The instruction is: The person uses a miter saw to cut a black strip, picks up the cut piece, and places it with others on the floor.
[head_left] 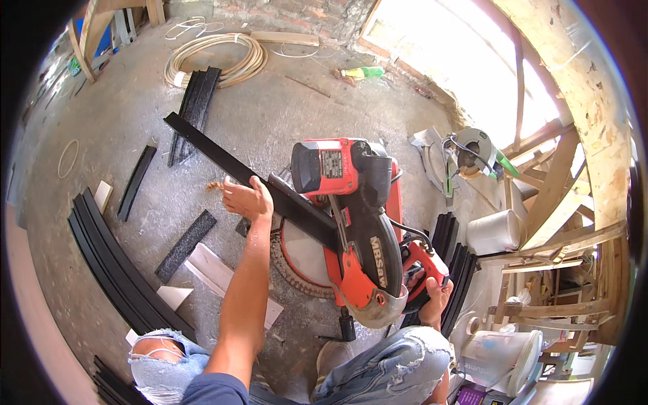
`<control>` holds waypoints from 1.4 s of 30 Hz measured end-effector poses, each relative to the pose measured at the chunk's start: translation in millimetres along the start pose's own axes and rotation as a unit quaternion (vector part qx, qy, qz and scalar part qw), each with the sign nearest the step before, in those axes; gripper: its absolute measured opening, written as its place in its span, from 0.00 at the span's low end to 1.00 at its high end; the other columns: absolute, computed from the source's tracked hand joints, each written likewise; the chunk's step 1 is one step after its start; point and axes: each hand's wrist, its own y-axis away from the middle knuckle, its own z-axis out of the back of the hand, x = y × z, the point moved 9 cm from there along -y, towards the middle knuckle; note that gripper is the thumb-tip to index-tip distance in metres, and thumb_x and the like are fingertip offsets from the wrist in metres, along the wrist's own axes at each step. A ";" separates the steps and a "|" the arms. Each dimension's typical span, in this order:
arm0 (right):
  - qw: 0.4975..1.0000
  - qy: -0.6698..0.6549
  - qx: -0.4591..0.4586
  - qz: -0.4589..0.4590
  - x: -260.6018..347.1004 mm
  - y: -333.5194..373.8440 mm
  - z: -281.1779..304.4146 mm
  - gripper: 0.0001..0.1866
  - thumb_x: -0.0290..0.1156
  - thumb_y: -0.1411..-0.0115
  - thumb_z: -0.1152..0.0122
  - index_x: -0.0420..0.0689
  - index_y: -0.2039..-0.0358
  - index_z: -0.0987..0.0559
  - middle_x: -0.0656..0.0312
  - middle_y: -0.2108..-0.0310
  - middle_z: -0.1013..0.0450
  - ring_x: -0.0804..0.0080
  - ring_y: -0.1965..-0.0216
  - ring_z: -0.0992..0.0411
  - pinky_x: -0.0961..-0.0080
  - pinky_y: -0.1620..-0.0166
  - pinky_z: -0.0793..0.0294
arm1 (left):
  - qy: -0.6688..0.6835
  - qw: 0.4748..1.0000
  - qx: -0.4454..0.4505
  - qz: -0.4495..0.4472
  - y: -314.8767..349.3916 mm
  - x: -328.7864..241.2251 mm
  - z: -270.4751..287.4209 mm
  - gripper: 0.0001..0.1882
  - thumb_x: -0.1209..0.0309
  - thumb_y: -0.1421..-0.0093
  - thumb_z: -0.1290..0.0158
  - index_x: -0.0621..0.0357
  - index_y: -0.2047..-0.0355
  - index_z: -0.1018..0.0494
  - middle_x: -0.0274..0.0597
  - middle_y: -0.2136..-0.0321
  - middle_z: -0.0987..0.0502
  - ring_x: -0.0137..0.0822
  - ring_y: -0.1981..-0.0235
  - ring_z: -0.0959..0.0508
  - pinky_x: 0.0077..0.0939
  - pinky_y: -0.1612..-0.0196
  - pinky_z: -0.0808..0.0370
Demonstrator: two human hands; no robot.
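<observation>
A red and black mitre saw (370, 202) stands on the floor between my legs, its round base (302, 253) partly covered by the saw head. Across that base lies a long black moulding strip (206, 147), which sticks out to the far left; its near end is hidden under the head. My left hand (248, 201) is closed around the strip, just left of the saw. Low on the right, my right hand (436, 302) is wrapped around the saw's red handle (432, 264). The blade is hidden from this view.
Black moulding lengths (115, 263) lie to the left, and more (453, 253) are right of the saw. Offcuts (185, 246) litter the floor. Farther off are a coiled hose (216, 57), a green bottle (363, 72) and another saw (466, 152). Buckets (503, 358) and timber (553, 185) line the right.
</observation>
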 end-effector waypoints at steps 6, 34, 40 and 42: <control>0.999 0.042 0.006 -0.009 7.7 -4.6 13.7 0.23 0.47 0.42 0.37 0.35 0.64 0.21 0.60 0.76 0.24 0.74 0.77 0.27 0.79 0.72 0.30 | 0.122 0.981 0.112 0.099 -6.9 18.4 -51.7 0.25 0.64 0.49 0.44 0.71 0.54 0.31 0.61 0.64 0.21 0.57 0.62 0.20 0.49 0.49 0.30; 0.998 0.011 -0.049 -0.033 -18.1 6.7 23.9 0.23 0.50 0.39 0.37 0.39 0.68 0.25 0.64 0.79 0.28 0.77 0.81 0.29 0.81 0.77 0.32 | 0.419 0.908 0.015 -0.017 -188.8 -129.5 185.9 0.15 0.77 0.45 0.41 0.65 0.58 0.30 0.45 0.71 0.21 0.36 0.69 0.21 0.32 0.62 0.25; 0.997 0.044 -0.039 -0.059 -30.6 1.7 41.5 0.20 0.49 0.37 0.38 0.43 0.62 0.26 0.68 0.73 0.32 0.80 0.74 0.33 0.82 0.68 0.34 | 0.345 0.922 -0.025 -0.174 -230.1 -140.4 239.5 0.14 0.70 0.45 0.39 0.62 0.62 0.30 0.49 0.72 0.23 0.48 0.68 0.21 0.41 0.59 0.25; 0.997 0.048 -0.017 -0.061 -32.3 5.5 34.4 0.20 0.49 0.37 0.38 0.43 0.63 0.26 0.68 0.72 0.32 0.80 0.73 0.33 0.82 0.68 0.34 | 0.305 0.934 -0.036 -0.185 -249.0 -114.3 264.0 0.16 0.70 0.46 0.37 0.60 0.60 0.28 0.53 0.58 0.25 0.49 0.53 0.25 0.42 0.48 0.30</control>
